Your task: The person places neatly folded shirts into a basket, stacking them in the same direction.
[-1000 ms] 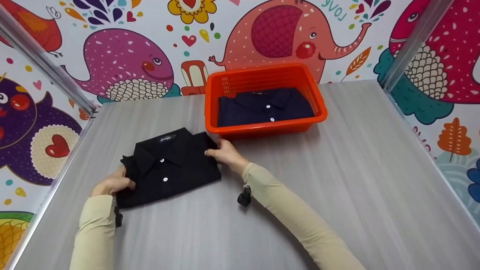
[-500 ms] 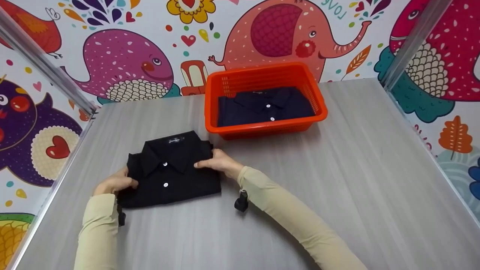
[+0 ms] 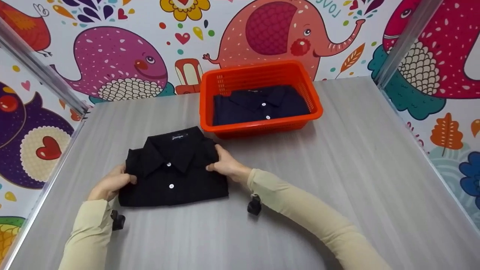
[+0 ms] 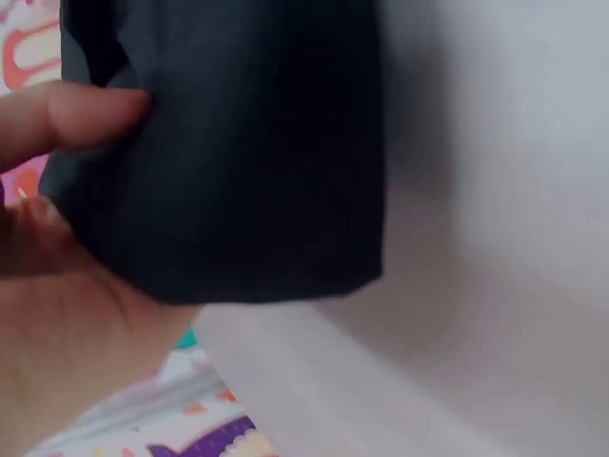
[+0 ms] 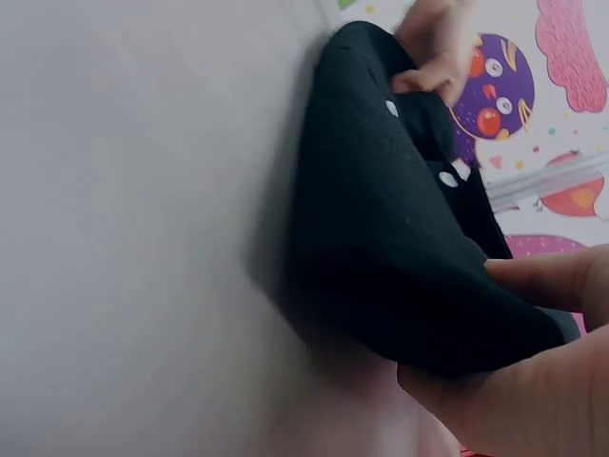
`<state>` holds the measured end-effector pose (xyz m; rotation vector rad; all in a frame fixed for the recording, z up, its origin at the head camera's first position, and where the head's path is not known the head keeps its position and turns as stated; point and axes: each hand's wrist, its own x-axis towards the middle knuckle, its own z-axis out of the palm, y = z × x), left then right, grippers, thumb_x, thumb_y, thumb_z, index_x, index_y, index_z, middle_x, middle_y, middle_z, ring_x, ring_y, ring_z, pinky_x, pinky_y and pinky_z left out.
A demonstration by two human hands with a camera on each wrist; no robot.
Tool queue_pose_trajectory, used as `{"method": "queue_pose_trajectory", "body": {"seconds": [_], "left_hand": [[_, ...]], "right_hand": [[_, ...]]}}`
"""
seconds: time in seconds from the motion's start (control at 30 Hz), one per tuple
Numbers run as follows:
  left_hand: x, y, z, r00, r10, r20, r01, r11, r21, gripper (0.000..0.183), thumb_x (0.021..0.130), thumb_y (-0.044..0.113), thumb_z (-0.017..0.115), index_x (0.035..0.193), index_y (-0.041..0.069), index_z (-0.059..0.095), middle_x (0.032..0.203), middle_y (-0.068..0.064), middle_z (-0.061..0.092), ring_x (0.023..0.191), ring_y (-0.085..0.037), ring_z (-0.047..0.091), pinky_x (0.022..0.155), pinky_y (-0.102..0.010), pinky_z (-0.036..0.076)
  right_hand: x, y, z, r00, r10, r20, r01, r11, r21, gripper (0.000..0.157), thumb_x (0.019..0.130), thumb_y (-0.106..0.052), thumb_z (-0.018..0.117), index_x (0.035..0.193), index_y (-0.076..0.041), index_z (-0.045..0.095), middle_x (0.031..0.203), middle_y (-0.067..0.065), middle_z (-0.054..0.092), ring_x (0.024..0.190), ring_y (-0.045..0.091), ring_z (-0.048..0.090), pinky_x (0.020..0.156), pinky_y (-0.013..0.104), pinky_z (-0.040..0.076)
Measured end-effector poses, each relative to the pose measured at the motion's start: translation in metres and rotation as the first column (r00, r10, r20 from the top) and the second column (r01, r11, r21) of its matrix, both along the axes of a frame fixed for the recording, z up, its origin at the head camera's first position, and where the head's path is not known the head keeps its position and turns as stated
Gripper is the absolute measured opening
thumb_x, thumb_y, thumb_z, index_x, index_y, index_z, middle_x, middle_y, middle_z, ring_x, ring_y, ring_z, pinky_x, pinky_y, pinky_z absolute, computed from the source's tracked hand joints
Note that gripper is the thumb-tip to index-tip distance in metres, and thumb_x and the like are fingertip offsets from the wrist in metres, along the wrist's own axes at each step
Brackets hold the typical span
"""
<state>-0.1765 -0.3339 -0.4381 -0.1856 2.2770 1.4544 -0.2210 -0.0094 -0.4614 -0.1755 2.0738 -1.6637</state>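
Observation:
A folded black shirt (image 3: 180,187) with a collar and white buttons lies between my hands at the left of the table in the head view. My left hand (image 3: 114,182) grips its left side, thumb on top and fingers hidden beneath the cloth. On the opposite side my right hand (image 3: 227,163) holds the edge the same way. In the left wrist view the thumb (image 4: 95,114) presses on the dark cloth (image 4: 257,181). The right wrist view shows the shirt (image 5: 381,209) bowed between both hands, with a shadow under it on the table.
An orange plastic basket (image 3: 262,125) stands behind the shirt, near the back wall. Inside it lies a folded navy shirt (image 3: 243,108). Patterned walls (image 3: 123,63) and metal corner posts (image 3: 408,41) bound the grey table (image 3: 360,157).
The shirt, tilted a second ago, has turned level with the table's front. The right hand shifted its hold, moving nearer the body and then out to the right edge. The left hand keeps its hold.

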Motion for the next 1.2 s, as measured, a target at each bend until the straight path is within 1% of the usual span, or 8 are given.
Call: {"method": "queue_pose_trajectory", "body": {"seconds": [0.13, 0.37, 0.63, 0.8, 0.9, 1.03, 1.13, 1.2], "left_hand": [[0.003, 0.019, 0.009, 1.000, -0.001, -0.027, 0.001, 1.000, 0.014, 0.058, 0.074, -0.010, 0.050, 0.129, -0.018, 0.032, 0.115, -0.017, 0.052, 0.091, -0.016, 0.054, 0.078, -0.026, 0.047], [0.007, 0.043, 0.022, 0.995, -0.030, -0.098, 0.028, 0.999, -0.023, 0.045, 0.073, -0.012, 0.051, 0.118, -0.012, 0.044, 0.100, -0.007, 0.058, 0.085, -0.015, 0.055, 0.074, -0.026, 0.046], [0.023, 0.054, 0.019, 0.993, -0.032, -0.115, 0.040, 0.997, 0.062, 0.037, 0.075, -0.013, 0.051, 0.112, -0.012, 0.048, 0.096, -0.006, 0.061, 0.084, -0.015, 0.057, 0.074, -0.026, 0.048], [0.023, 0.066, 0.017, 0.989, -0.041, -0.145, 0.057, 0.993, 0.104, 0.040, 0.074, -0.014, 0.050, 0.113, -0.013, 0.049, 0.098, -0.007, 0.061, 0.085, -0.016, 0.058, 0.075, -0.026, 0.048], [0.022, 0.074, 0.016, 0.986, -0.046, -0.161, 0.068, 0.989, 0.132, 0.042, 0.074, -0.015, 0.050, 0.116, -0.014, 0.048, 0.101, -0.008, 0.062, 0.086, -0.016, 0.058, 0.076, -0.026, 0.048], [0.019, 0.084, 0.015, 0.984, -0.042, -0.176, 0.073, 0.982, 0.174, 0.047, 0.073, -0.017, 0.048, 0.120, -0.015, 0.047, 0.104, -0.009, 0.062, 0.087, -0.016, 0.058, 0.077, -0.026, 0.048], [0.017, 0.093, 0.014, 0.981, -0.044, -0.188, 0.082, 0.976, 0.201, 0.049, 0.072, -0.018, 0.047, 0.120, -0.014, 0.048, 0.103, -0.010, 0.063, 0.087, -0.016, 0.059, 0.077, -0.027, 0.049], [0.015, 0.097, 0.014, 0.979, -0.051, -0.196, 0.093, 0.973, 0.213, 0.048, 0.072, -0.018, 0.047, 0.120, -0.014, 0.048, 0.103, -0.009, 0.063, 0.087, -0.016, 0.059, 0.077, -0.027, 0.049]], "right_hand": [[0.007, 0.023, -0.001, 0.999, 0.004, -0.045, -0.003, 1.000, 0.021, 0.084, 0.083, 0.001, 0.065, 0.151, 0.004, 0.016, 0.155, 0.021, 0.019, 0.142, 0.030, 0.016, 0.114, 0.041, 0.014], [0.015, 0.058, 0.004, 0.997, -0.028, -0.076, 0.028, 1.000, 0.001, 0.059, 0.080, 0.001, 0.069, 0.133, 0.007, 0.044, 0.134, 0.023, 0.049, 0.123, 0.035, 0.046, 0.102, 0.042, 0.038], [0.023, 0.085, 0.004, 0.984, -0.053, 0.170, 0.080, 0.985, -0.156, 0.062, 0.077, 0.007, 0.068, 0.133, 0.015, 0.043, 0.116, 0.022, 0.063, 0.103, 0.025, 0.061, 0.092, 0.033, 0.047], [0.026, 0.099, 0.001, 0.961, 0.007, 0.276, 0.075, 0.955, -0.288, 0.031, 0.076, 0.008, 0.064, 0.106, 0.013, 0.060, 0.091, 0.009, 0.069, 0.084, 0.014, 0.061, 0.081, 0.027, 0.049], [0.027, 0.105, 0.001, 0.943, 0.037, 0.331, 0.073, 0.947, -0.314, 0.016, 0.077, 0.008, 0.063, 0.092, 0.006, 0.061, 0.083, 0.006, 0.067, 0.078, 0.013, 0.060, 0.075, 0.025, 0.049], [0.031, 0.109, 0.001, 0.927, 0.033, 0.375, 0.085, 0.952, -0.294, 0.033, 0.078, 0.005, 0.064, 0.110, 0.009, 0.056, 0.095, 0.008, 0.066, 0.087, 0.015, 0.060, 0.080, 0.026, 0.048], [0.034, 0.112, 0.001, 0.936, 0.012, 0.353, 0.097, 0.951, -0.292, 0.051, 0.080, 0.003, 0.064, 0.127, 0.010, 0.045, 0.109, 0.011, 0.063, 0.097, 0.018, 0.058, 0.087, 0.028, 0.046], [0.035, 0.115, 0.001, 0.947, -0.013, 0.320, 0.113, 0.949, -0.295, 0.054, 0.081, 0.003, 0.063, 0.129, 0.009, 0.042, 0.113, 0.013, 0.061, 0.099, 0.019, 0.058, 0.089, 0.029, 0.045]]}}
